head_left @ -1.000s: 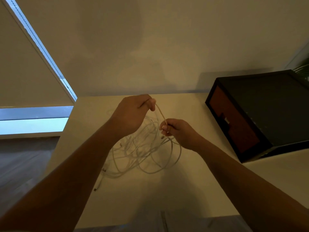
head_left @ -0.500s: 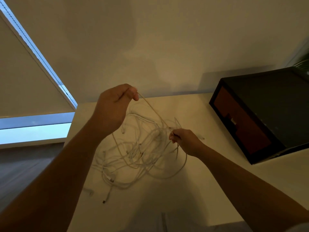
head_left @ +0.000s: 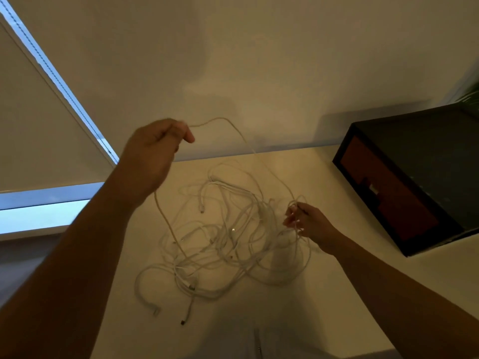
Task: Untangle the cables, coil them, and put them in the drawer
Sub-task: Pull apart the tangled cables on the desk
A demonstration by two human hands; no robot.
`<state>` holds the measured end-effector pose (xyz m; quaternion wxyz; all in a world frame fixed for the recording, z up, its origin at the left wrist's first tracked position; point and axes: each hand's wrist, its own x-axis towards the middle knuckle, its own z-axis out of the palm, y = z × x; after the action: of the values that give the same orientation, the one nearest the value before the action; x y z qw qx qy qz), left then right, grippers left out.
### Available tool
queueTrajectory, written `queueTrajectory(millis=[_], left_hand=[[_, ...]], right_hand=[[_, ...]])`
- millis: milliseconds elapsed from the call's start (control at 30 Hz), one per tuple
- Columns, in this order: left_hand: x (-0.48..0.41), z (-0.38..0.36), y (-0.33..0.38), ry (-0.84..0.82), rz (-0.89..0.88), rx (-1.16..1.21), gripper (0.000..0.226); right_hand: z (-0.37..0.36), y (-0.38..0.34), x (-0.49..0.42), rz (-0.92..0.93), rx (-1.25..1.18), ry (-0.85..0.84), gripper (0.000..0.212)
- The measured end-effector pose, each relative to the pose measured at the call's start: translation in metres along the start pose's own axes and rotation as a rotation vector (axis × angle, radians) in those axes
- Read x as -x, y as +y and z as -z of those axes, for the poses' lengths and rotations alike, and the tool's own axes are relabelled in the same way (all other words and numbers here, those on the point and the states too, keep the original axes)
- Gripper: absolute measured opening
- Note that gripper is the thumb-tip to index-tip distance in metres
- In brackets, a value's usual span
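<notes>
Higher now, left hand [head_left: 153, 154] with pinched cable [head_left: 225, 118]; right hand [head_left: 309, 224] with gripped loops of tangle [head_left: 223, 244].

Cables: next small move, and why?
Probably raise the left hand higher, drawing its cable out of the tangle while the right hand holds back: the cable arcs slack between both hands and its other side drops into the tangle.

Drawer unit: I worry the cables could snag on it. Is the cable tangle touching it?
Apart. The head view shows bare tabletop between the cable tangle and the drawer unit.
</notes>
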<state>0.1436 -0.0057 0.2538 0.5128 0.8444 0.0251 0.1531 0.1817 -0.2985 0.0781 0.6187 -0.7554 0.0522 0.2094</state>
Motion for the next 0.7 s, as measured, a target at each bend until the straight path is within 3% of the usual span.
queueTrajectory(millis=[233, 333, 500, 700], left_hand=[[0.005, -0.019, -0.015, -0.227, 0.078, -0.064, 0.029], [0.007, -0.023, -0.022, -0.262, 0.113, -0.077, 0.028], [0.004, -0.027, -0.027, -0.303, 0.135, -0.04, 0.028], [-0.001, -0.029, -0.03, -0.314, 0.138, -0.022, 0.029]], right_hand=[[0.005, -0.028, -0.007, 0.063, -0.292, 0.313, 0.034], [0.005, -0.032, -0.009, 0.054, -0.501, 0.279, 0.025], [0.003, -0.021, 0.002, 0.055, -0.068, 0.227, 0.027], [0.013, -0.013, 0.003, -0.03, -0.526, 0.274, 0.03]])
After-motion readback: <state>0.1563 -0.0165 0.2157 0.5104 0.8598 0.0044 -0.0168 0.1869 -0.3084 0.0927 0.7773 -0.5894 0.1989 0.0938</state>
